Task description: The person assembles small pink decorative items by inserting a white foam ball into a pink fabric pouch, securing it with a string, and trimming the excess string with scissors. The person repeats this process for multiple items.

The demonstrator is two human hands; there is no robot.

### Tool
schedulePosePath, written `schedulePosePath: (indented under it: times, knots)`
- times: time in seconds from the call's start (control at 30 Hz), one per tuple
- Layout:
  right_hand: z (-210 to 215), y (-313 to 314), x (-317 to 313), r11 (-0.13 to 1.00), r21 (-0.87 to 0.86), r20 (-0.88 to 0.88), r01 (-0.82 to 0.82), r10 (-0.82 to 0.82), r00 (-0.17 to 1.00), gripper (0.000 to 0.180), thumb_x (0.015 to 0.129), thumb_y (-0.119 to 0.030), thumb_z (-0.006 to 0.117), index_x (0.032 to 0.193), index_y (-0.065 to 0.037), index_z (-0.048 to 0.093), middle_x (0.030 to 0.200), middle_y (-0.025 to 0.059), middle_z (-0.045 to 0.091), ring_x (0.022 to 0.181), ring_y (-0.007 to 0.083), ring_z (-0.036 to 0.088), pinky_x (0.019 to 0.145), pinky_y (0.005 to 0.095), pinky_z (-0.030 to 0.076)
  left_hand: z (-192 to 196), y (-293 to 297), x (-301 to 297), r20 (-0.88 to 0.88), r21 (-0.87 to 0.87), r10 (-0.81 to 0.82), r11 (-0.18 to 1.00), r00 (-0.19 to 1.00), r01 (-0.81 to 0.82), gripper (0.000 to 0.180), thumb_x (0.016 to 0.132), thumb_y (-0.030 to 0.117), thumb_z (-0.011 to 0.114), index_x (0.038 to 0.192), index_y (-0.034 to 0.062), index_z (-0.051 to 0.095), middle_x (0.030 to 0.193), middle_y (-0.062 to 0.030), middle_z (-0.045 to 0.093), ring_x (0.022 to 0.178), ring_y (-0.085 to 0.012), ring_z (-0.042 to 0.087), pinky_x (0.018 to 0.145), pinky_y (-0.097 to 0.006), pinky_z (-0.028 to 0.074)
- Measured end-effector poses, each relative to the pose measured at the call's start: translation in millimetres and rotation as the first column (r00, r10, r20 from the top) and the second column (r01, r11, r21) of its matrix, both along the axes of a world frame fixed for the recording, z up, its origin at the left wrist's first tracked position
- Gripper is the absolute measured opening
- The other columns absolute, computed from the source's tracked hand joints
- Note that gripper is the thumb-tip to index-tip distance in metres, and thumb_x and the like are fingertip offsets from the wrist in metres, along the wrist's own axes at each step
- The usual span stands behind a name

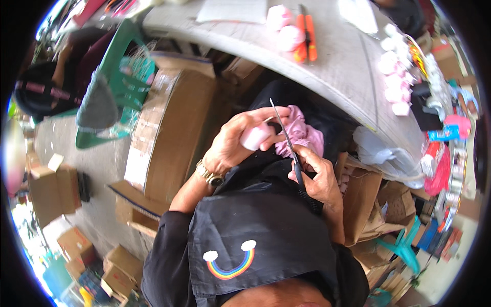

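Observation:
In the middle, above my lap, my left hand (pixel 232 135) is closed around a small, smooth, pale pink rounded piece (pixel 254 137). My right hand (pixel 319 179) grips a long, thin, pointed metal tool (pixel 284 128) by its black handle; its exact kind is unclear. The shaft slants up and left past the left fingertips, with the tip pointing at the table. I cannot tell whether it touches the pink piece. Crumpled pink fabric (pixel 302 134) lies on my lap behind the tool, partly covered by the right hand.
Ahead stands a grey table (pixel 337 77) bearing pink balls (pixel 290 37), orange-handled tools (pixel 310 38) and a row of pink and white pieces (pixel 398 77). A large cardboard box (pixel 179 117) and a green chair (pixel 115 77) are left. Open cartons (pixel 360 204) stand right. Someone sits far left.

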State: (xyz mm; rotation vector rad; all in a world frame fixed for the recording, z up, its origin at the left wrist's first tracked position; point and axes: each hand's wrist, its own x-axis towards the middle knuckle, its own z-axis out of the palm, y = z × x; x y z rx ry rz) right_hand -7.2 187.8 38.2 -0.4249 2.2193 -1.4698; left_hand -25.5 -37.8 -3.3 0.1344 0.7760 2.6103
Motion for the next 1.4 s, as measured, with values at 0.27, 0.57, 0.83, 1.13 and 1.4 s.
schedulePosePath:
  times: [0.27,0.57,0.83,1.13,1.4]
  knots:
    - [42.5,42.0,-54.4,0.899,0.127,-0.591,0.42,-0.271,0.76,0.038,0.076,-0.007,0.072,0.112,-0.006,0.059,0.088,0.0118,0.069,0.074,0.0237,0.066,0.07,0.0345,0.05,-17.6,-2.6,4.2,-0.481,-0.874,-0.221,0.044,0.848,-0.484,0.033,0.092,0.024,0.056,0.12,0.0056,0.059,0.089,-0.0165,0.064,0.072,-0.0282,0.064,0.071,-0.039,0.051]
    - [32.6,27.6,-157.5,0.599,0.366,-0.907,0.712,0.059,0.417,0.018,0.079,-0.019,0.069,0.092,-0.006,0.069,0.104,0.0145,0.064,0.094,0.0282,0.059,0.079,0.0414,0.044,55.5,29.4,-25.4,-0.37,-0.731,-0.148,0.656,0.917,-0.189,0.053,0.075,0.009,0.041,0.126,0.0003,0.05,0.11,-0.0079,0.054,0.094,-0.015,0.057,0.086,-0.029,0.046]
    - [28.1,69.4,-84.0,0.693,0.081,-0.974,0.717,-0.099,0.206,0.01,0.079,-0.009,0.065,0.086,-0.003,0.068,0.106,0.0123,0.062,0.096,0.0265,0.058,0.084,0.0411,0.041,113.2,124.5,-109.5,-0.911,-0.354,-0.367,0.465,0.187,-0.811,0.039,0.079,0.001,0.067,0.117,0.0035,0.059,0.115,-0.0158,0.057,0.098,-0.0321,0.061,0.081,-0.037,0.051]
    - [21.7,157.0,-29.8,0.447,0.05,-0.921,0.893,-0.326,0.215,0.011,0.081,-0.008,0.066,0.092,-0.005,0.069,0.108,0.0107,0.063,0.097,0.0289,0.061,0.086,0.0411,0.045,66.7,212.3,-225.0,-0.696,0.02,-0.718,0.003,-0.016,-1.0,0.045,0.079,0.012,0.066,0.123,0.0168,0.058,0.123,-0.007,0.052,0.116,-0.027,0.051,0.1,-0.07,0.029]
    - [-80.3,252.3,70.7,0.167,0.236,-0.595,0.957,-0.754,0.278,0.016,0.085,-0.014,0.061,0.095,-0.004,0.068,0.101,0.017,0.065,0.086,0.0376,0.063,0.077,0.0424,0.05,71.2,161.7,-151.4,-0.888,-0.152,-0.457,0.167,0.061,-0.974,0.037,0.081,0.006,0.068,0.117,0.0092,0.064,0.123,-0.0139,0.055,0.11,-0.03,0.057,0.098,-0.045,0.043]
